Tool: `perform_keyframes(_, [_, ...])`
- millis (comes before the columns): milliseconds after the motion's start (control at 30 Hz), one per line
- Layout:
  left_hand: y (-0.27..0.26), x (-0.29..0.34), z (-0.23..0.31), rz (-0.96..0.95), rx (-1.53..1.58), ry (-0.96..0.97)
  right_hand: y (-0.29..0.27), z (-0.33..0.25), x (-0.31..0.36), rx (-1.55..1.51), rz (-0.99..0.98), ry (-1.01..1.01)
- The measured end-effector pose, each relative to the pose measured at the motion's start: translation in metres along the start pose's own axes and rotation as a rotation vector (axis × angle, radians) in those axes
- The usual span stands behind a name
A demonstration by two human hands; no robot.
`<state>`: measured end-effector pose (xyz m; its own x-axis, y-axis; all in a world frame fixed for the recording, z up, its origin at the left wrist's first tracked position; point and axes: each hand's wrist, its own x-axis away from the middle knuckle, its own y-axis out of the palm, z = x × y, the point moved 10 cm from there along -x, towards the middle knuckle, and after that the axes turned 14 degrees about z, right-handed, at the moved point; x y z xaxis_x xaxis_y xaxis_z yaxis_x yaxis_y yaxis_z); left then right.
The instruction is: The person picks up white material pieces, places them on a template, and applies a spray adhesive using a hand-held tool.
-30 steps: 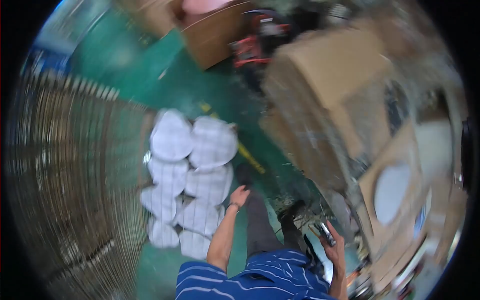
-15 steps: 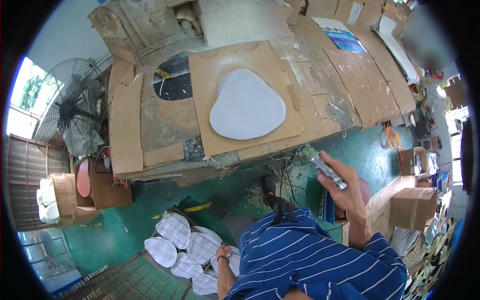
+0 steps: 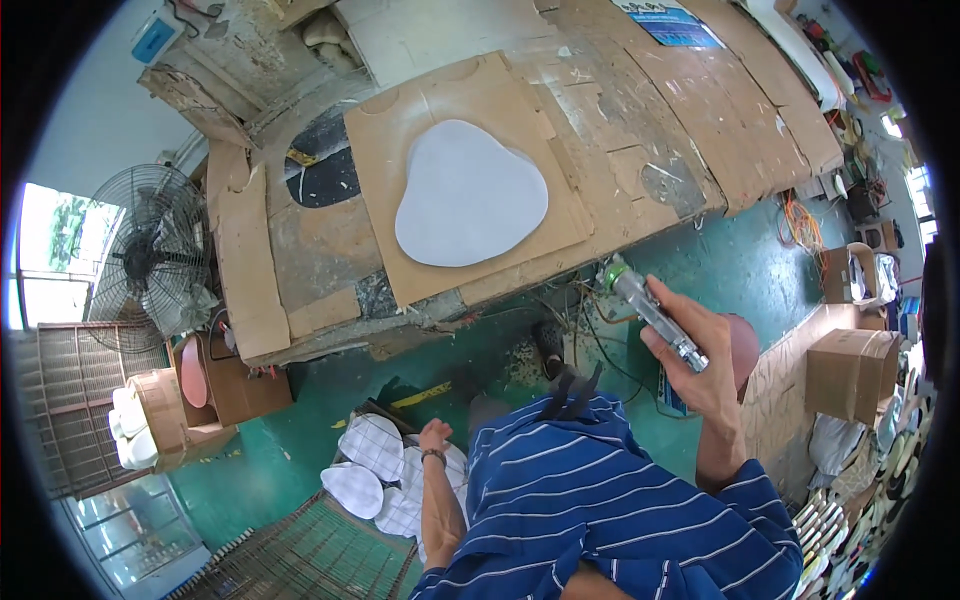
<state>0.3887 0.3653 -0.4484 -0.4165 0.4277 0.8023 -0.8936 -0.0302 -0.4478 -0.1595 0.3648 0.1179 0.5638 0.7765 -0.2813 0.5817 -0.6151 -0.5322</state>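
A spray gun (image 3: 652, 315), silvery with a green ring near its nozzle, is gripped in my right hand (image 3: 700, 350). Its nozzle points toward the table's front edge. On the table, a white three-lobed foam-like pad (image 3: 472, 195) lies flat on a square of brown cardboard (image 3: 385, 130). My left hand (image 3: 435, 437) is low at my left side, loosely open, with no object visible in it. It is over or beside a group of white rounded pieces with grid lines (image 3: 372, 447); whether it touches one I cannot tell.
Worn cardboard covers the worktable (image 3: 640, 110). A large caged fan (image 3: 145, 255) stands at the left, near a carton (image 3: 165, 415) of white pieces. Cables (image 3: 600, 320) hang below the table edge. Another carton (image 3: 852, 375) stands on the right.
My left hand has moved forward and up, away from the nearer gridded pieces. My right hand still holds the spray gun near the table edge. The whole view has shifted and turned slightly.
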Motion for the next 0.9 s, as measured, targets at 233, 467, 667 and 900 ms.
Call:
perform_keyframes(233, [-0.002, -0.012, 0.024, 0.017, -0.014, 0.015, 0.0, 0.004, 0.019, 0.01, -0.104, 0.08])
perform_keyframes(467, [0.007, -0.015, -0.015, -0.074, -0.191, -0.031, -0.017, 0.005, 0.018, 0.104, 0.017, 0.15])
perform_keyframes(667, [0.001, -0.026, -0.004, -0.06, -0.158, -0.023, -0.021, 0.01, 0.026, 0.126, -0.009, 0.181])
perform_keyframes(900, [0.004, -0.023, 0.041, -0.031, -0.104, -0.012, 0.047, -0.017, 0.021, -0.088, -0.216, 0.184])
